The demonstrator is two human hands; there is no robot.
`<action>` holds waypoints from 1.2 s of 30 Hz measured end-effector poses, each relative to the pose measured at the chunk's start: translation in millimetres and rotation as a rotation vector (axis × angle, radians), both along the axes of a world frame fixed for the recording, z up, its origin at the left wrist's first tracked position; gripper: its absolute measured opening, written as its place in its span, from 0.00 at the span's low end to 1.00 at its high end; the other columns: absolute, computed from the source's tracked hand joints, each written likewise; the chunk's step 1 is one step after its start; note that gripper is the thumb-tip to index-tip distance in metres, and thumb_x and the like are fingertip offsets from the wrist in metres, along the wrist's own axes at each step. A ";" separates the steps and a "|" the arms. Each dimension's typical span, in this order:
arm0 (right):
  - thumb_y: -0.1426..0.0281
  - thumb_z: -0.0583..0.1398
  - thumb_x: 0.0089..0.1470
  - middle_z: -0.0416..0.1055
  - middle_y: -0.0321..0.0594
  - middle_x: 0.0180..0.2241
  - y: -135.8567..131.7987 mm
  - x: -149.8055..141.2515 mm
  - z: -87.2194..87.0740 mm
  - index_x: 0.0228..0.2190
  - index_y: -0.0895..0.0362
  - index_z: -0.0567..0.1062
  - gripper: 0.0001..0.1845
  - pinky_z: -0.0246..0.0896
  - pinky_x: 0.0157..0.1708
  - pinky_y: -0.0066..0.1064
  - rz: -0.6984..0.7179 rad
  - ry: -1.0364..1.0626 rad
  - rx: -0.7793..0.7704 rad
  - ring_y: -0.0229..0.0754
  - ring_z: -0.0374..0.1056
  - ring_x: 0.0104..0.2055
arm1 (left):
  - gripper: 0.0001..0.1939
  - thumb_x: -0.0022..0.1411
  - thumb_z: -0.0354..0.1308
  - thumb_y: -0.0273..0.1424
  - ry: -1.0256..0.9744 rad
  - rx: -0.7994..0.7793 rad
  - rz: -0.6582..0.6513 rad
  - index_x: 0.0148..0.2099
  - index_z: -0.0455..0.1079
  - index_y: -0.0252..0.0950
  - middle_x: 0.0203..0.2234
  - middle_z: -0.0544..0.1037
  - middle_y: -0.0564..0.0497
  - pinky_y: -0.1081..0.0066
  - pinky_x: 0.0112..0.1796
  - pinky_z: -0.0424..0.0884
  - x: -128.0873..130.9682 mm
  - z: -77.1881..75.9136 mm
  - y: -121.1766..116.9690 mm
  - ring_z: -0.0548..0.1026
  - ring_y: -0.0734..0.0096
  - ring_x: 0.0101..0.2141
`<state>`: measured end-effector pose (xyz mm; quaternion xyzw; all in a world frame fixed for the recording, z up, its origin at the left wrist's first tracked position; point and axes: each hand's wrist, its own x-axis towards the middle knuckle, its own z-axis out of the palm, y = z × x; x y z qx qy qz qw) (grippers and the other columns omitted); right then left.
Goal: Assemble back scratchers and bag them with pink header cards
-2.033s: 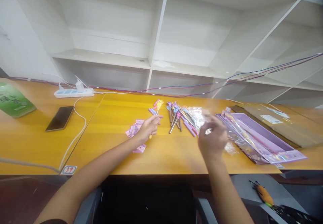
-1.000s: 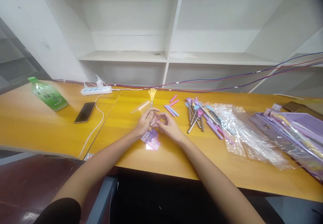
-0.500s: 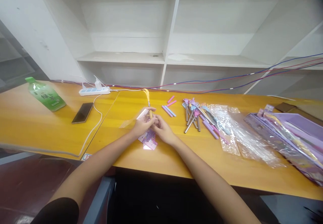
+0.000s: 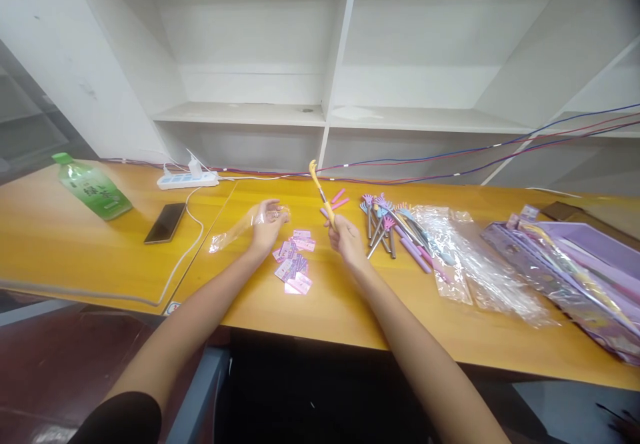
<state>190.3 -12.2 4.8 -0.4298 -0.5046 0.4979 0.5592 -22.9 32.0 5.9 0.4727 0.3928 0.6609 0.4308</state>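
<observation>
Your right hand (image 4: pixel 347 241) grips the yellow back scratcher (image 4: pixel 328 211); your left hand (image 4: pixel 266 227) holds a limp clear bag (image 4: pixel 225 239), whose slack film could snag its curved head.

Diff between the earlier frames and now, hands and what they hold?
Since the first frame, the yellow hand-headed stick went from the left hand to the right hand. The left now holds a clear bag. Since the last frame, the hands separated, left one leftward, right one rightward with the stick. Phone and green bottle stayed put.
</observation>
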 end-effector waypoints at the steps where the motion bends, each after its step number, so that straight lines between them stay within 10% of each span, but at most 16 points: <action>1: 0.38 0.57 0.59 0.47 0.27 0.21 0.5 3.1 2.4 0.34 0.51 0.72 0.28 0.38 0.20 0.30 0.001 -0.020 0.022 0.35 0.40 0.19 | 0.24 0.51 0.74 0.28 0.004 -0.002 0.006 0.50 0.72 0.40 0.40 0.74 0.52 0.72 0.40 0.79 -0.9 0.8 0.6 0.77 0.76 0.34; 6: 0.42 0.61 0.60 0.69 0.37 0.29 3.3 16.9 6.4 0.32 0.51 0.73 0.25 0.67 0.39 0.36 0.009 -0.292 0.228 0.47 0.73 0.40 | 0.27 0.47 0.76 0.27 -0.067 -0.019 0.007 0.49 0.71 0.39 0.38 0.76 0.53 0.70 0.41 0.79 -2.6 2.8 3.3 0.78 0.72 0.36; 9: 0.47 0.60 0.63 0.78 0.45 0.44 6.4 23.6 3.2 0.35 0.50 0.74 0.20 0.64 0.58 0.46 -0.018 -0.418 0.314 0.54 0.70 0.60 | 0.27 0.48 0.76 0.27 -0.160 -0.054 -0.019 0.48 0.70 0.39 0.34 0.78 0.54 0.66 0.44 0.79 -3.2 5.3 3.1 0.80 0.71 0.36; 36: 0.55 0.62 0.61 0.78 0.44 0.40 8.4 43.0 2.4 0.36 0.52 0.74 0.13 0.61 0.37 0.38 -0.143 -0.651 0.351 0.47 0.68 0.35 | 0.18 0.70 0.61 0.41 -0.471 -0.325 -0.311 0.45 0.76 0.29 0.42 0.85 0.35 0.55 0.52 0.79 -9.0 15.4 3.2 0.85 0.57 0.44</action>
